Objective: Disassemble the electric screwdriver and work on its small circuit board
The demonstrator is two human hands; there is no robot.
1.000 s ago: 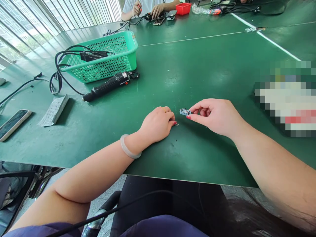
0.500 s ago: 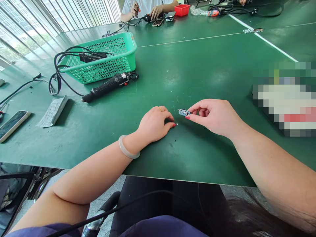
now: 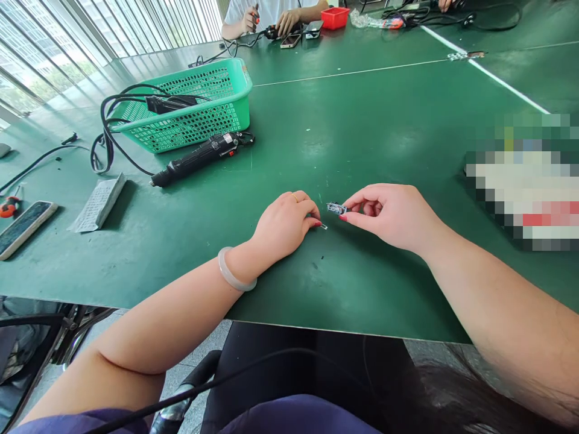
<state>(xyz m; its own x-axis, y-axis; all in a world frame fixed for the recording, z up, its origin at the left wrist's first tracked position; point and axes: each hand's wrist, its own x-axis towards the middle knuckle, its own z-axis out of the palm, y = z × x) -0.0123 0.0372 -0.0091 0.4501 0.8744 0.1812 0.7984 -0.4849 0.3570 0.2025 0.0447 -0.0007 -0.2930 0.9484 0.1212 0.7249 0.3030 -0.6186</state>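
Observation:
Between the thumb and forefinger of my right hand is a small silvery-grey part with fine metal detail, held just above the green table. My left hand rests on the table to its left, with thumb and fingers pinched on a tiny pale metal piece. Only the end of that piece shows past the thumb; the rest is hidden. The two held pieces are close but apart. A dark speck lies on the table below them.
A green plastic basket with cables stands at the back left. Before it lies a black electric screwdriver. Further left are a folded paper, a phone and an orange-handled tool. A co-worker's hands are across the table.
The tiny piece in my left hand shows slightly more past the thumb. The part in my right hand looks slightly turned. Both hands stay nearly in place.

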